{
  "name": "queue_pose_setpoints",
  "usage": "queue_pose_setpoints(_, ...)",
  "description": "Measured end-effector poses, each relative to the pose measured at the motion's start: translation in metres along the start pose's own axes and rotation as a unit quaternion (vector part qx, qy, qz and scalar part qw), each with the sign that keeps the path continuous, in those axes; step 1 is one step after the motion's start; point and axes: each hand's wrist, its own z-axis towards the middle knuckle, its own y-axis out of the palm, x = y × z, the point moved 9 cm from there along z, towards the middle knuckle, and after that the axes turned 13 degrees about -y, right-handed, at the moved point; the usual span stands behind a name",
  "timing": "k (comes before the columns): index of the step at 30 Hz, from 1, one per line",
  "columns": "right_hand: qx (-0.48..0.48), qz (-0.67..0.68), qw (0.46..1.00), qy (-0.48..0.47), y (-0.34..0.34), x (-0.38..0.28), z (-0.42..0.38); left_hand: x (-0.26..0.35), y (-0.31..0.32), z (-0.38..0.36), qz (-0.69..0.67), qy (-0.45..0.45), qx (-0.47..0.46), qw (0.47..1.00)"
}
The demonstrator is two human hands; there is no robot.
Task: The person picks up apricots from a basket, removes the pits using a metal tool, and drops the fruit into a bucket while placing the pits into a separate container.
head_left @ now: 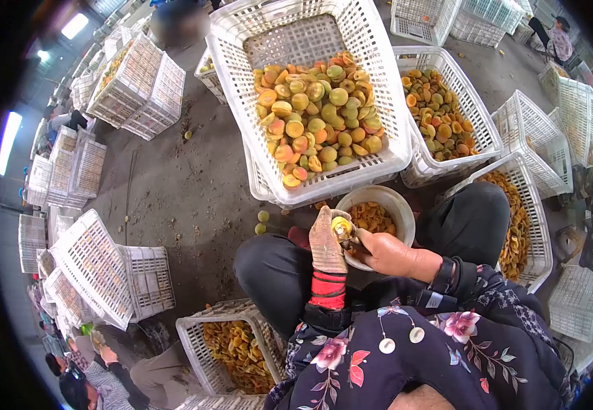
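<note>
a grey concrete floor (173,184), stained and dusty, spreads across a large indoor work hall. white plastic lattice crates (139,85) stand stacked and tipped all around, some in rows along the left side (64,167). more empty crates (446,17) pile up at the far end. long bright ceiling lights (8,140) glow at the left edge. other people sit low among crates at the edges.
</note>
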Motion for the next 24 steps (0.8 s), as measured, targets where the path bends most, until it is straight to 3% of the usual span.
queue_pose_setpoints(1, -0.06, -0.109, 0.989, 0.077, 0.0, 0.008, -0.004, 0.001, 0.0, 0.0, 0.033, -0.001, 0.008, 0.999)
queue_pose_setpoints(2, -0.058, -0.108, 0.989, 0.079, 0.004, 0.015, -0.005, 0.002, -0.001, 0.001, 0.066, -0.001, 0.015, 0.998)
queue_pose_setpoints(4, 0.034, 0.072, 0.991, -0.111, 0.006, 0.003, 0.003, 0.006, 0.0, 0.002, 0.08, 0.018, 0.008, 0.997)
queue_pose_setpoints(5, 0.033, 0.073, 0.991, -0.11, 0.0, -0.005, 0.002, 0.009, 0.0, 0.001, 0.094, 0.038, 0.003, 0.995)
queue_pose_setpoints(6, -0.035, 0.33, 0.942, 0.053, 0.013, 0.002, -0.004, 0.015, 0.011, -0.007, 0.069, 0.04, -0.026, 0.997)
queue_pose_setpoints(7, -0.1, 0.553, 0.799, 0.212, 0.033, -0.009, -0.02, 0.015, 0.012, -0.006, 0.069, 0.04, -0.025, 0.996)
queue_pose_setpoints(8, -0.079, 0.593, 0.773, 0.211, 0.029, -0.019, -0.02, 0.012, 0.017, -0.005, 0.044, 0.027, -0.062, 0.997)
queue_pose_setpoints(11, -0.085, 0.588, 0.774, 0.218, 0.029, -0.01, -0.024, 0.002, 0.021, -0.004, -0.007, -0.005, -0.108, 0.994)
queue_pose_setpoints(12, -0.099, 0.505, 0.837, 0.189, 0.027, -0.002, -0.021, 0.0, 0.021, -0.002, -0.02, -0.014, -0.105, 0.994)
queue_pose_setpoints(13, -0.099, 0.504, 0.837, 0.19, 0.037, 0.009, -0.022, -0.003, 0.02, -0.001, -0.033, -0.023, -0.103, 0.994)
queue_pose_setpoints(14, -0.019, 0.274, 0.961, 0.014, 0.014, 0.001, -0.004, -0.002, 0.02, 0.003, -0.036, -0.024, -0.112, 0.993)
queue_pose_setpoints(15, 0.062, 0.015, 0.984, -0.164, -0.006, -0.025, -0.001, -0.005, 0.019, 0.003, -0.037, -0.025, -0.114, 0.992)
queue_pose_setpoints(16, 0.008, -0.016, 0.998, -0.065, -0.003, -0.006, -0.008, -0.01, 0.014, 0.003, -0.032, -0.031, -0.095, 0.994)
queue_pose_setpoints(21, -0.061, -0.174, 0.982, -0.035, -0.001, 0.003, -0.021, -0.013, 0.001, 0.007, -0.06, -0.086, -0.018, 0.994)
queue_pose_setpoints(23, -0.081, -0.207, 0.975, -0.028, 0.001, 0.018, -0.031, -0.002, -0.004, 0.005, -0.07, -0.046, 0.003, 0.996)
queue_pose_setpoints(24, -0.08, -0.24, 0.967, 0.028, -0.003, 0.038, -0.039, 0.005, -0.003, 0.005, -0.078, -0.01, 0.012, 0.997)
